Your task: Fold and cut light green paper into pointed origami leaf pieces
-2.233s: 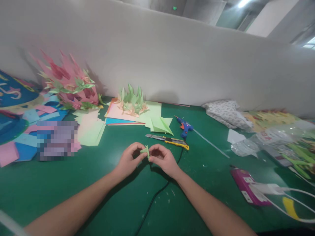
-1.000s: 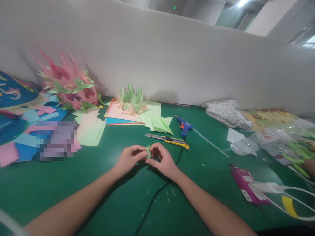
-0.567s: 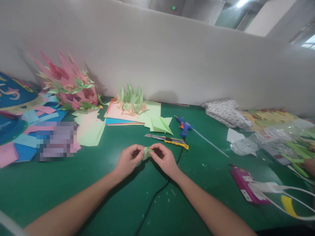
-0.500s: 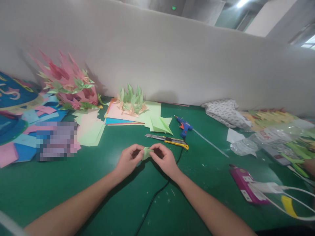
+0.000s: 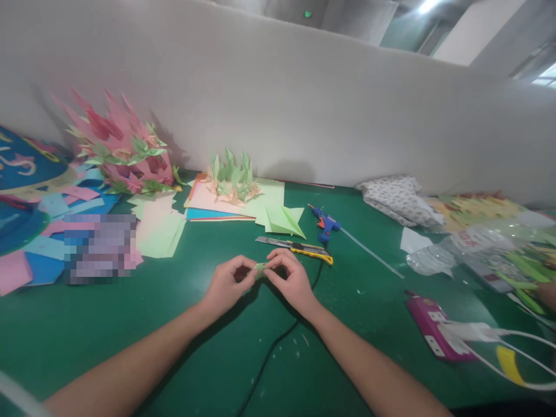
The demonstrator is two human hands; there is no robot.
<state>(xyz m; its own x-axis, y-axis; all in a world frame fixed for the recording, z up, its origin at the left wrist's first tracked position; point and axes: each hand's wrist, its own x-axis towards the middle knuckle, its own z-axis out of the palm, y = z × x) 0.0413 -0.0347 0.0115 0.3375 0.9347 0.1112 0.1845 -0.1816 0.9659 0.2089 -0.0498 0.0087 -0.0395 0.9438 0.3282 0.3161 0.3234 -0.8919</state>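
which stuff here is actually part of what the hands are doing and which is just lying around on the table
In hand:
left hand and right hand, both pinching the small green folded paper.

Lying about, untouched:
yellow utility knife
blue glue gun
loose green sheet
stack of coloured paper
pink spiky paper model
purple power strip

A green table (image 5: 130,324) runs against a plain pale partition wall (image 5: 278,104), a ceiling light (image 5: 428,6) glowing above
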